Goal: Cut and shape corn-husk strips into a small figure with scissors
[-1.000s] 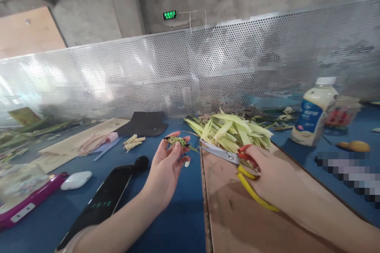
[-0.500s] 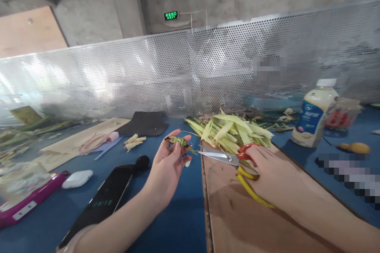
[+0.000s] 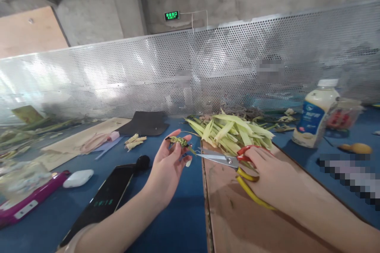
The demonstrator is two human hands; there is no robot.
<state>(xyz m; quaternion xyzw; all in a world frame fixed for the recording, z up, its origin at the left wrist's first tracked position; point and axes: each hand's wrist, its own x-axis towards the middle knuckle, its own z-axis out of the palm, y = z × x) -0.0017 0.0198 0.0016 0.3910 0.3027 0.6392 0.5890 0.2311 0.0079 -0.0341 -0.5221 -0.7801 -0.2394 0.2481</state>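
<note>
My left hand (image 3: 166,168) is raised over the blue table (image 3: 178,221), fingers pinched on a small green woven leaf piece (image 3: 178,140). My right hand (image 3: 268,172) grips scissors (image 3: 227,160) with red and yellow handles, its blades nearly closed and pointing left toward the woven piece. The scissors lie over a brown board (image 3: 237,213). A pile of pale green leaf strips (image 3: 234,130) lies just beyond both hands at the far end of the board.
A dark phone (image 3: 101,201), a white case (image 3: 77,178) and a pink-edged box (image 3: 20,201) lie at the left. A bottle (image 3: 314,114) stands at the right. A black mat (image 3: 145,123), tan paper (image 3: 77,142) and a perforated metal screen (image 3: 190,71) lie behind.
The scissors have swung slightly left and flatter, the tips nearer the woven piece. My left hand has barely moved.
</note>
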